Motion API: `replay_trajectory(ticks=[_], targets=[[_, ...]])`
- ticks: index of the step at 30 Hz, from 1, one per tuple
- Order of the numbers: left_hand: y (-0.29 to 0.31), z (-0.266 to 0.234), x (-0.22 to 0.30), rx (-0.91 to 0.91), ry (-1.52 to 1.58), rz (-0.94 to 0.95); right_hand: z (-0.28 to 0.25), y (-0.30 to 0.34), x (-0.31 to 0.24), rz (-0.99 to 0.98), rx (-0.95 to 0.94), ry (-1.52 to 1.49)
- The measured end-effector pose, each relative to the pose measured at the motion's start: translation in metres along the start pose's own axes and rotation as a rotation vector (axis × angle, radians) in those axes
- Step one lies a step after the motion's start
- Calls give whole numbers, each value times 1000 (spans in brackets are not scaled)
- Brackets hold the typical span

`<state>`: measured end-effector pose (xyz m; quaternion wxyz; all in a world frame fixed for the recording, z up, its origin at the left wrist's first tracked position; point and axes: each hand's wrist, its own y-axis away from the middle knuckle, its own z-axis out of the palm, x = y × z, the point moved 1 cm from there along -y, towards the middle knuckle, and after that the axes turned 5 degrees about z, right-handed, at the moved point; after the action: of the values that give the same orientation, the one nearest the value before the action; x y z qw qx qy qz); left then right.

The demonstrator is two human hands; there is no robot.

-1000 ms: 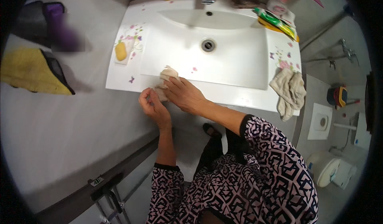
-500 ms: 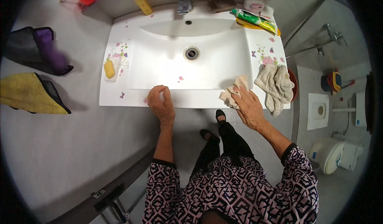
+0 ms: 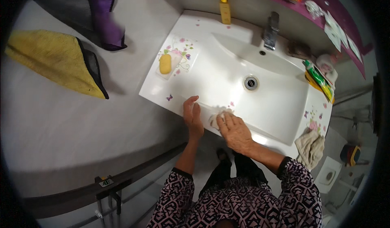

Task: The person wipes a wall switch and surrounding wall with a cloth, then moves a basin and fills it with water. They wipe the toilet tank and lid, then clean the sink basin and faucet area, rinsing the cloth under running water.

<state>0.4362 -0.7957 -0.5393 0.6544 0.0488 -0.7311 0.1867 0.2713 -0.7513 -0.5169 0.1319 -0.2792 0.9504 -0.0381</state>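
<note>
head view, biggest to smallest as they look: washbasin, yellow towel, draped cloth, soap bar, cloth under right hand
1. Washbasin
2. Yellow towel
3. Draped cloth
4. Soap bar
Unsure: cloth under right hand; the hand hides part of it.

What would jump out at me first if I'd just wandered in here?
Probably the big white sink filling the middle, with the right hand's fingers over a crumpled pale cloth at its front edge and the left hand beside it. Next, the fuzzy yellow cloth at the far left, below a grey and purple one. Then perhaps the yellow soap on the sink's left side.
</note>
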Motion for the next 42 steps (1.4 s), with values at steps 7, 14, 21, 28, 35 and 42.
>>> replay_trajectory(ticks=[7, 14, 21, 28, 35, 42], targets=[[-8, -17, -19, 209, 209, 23, 32, -98, -21, -241, 89, -42], [-41, -21, 21, 511, -39, 93, 58, -187, -36, -295, 164, -170], [-76, -46, 17, 411, -169, 75, 42, -121, -27, -670, 164, -190], [-146, -46, 7, 135, -821, 322, 39, -210, 62, -42, 509, -489], [-181, -30, -4, -137, -1087, 288, 32, -290, 75, -11, 246, -206], [-189, -35, -7, -94, -1019, 155, 32, -347, 135, 166, 208, -87]])
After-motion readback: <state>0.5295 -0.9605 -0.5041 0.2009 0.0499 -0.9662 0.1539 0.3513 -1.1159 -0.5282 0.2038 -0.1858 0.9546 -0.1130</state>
